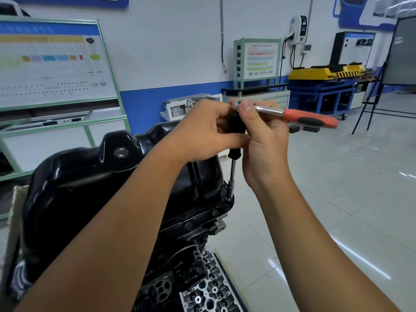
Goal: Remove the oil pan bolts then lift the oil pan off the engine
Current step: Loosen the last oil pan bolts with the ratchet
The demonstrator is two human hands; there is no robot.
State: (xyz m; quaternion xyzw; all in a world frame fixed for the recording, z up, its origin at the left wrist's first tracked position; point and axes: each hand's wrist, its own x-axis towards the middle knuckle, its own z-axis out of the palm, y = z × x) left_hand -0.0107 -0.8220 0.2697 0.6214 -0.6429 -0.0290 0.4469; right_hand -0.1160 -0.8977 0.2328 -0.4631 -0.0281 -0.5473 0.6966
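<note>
I steady the black extension driver (236, 131) with my left hand (202, 129) wrapped round it, right hand (263, 131) pinching the ratchet (292, 114) head, socket seated at the oil pan (90, 176) flange, pan bolted on engine (191, 233)

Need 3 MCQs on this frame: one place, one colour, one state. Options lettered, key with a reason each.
1. Where does the socket at the tip of the extension bar sit?
A. On the oil pan's right flange edge
B. On the drain plug
C. On the floor

2. What colour is the ratchet handle?
A. Blue
B. Red-orange with a black insert
C. Yellow

3. What is the state of the oil pan?
A. Lifted off and lying on the floor
B. Held up in both hands
C. On the engine

Key:
1 A: the socket meets the pan's flange low on the right side.
2 B: the grip is red-orange with a black patch.
3 C: the pan sits on the engine block; the left hand and right hand hold the tool, not the pan.
</note>
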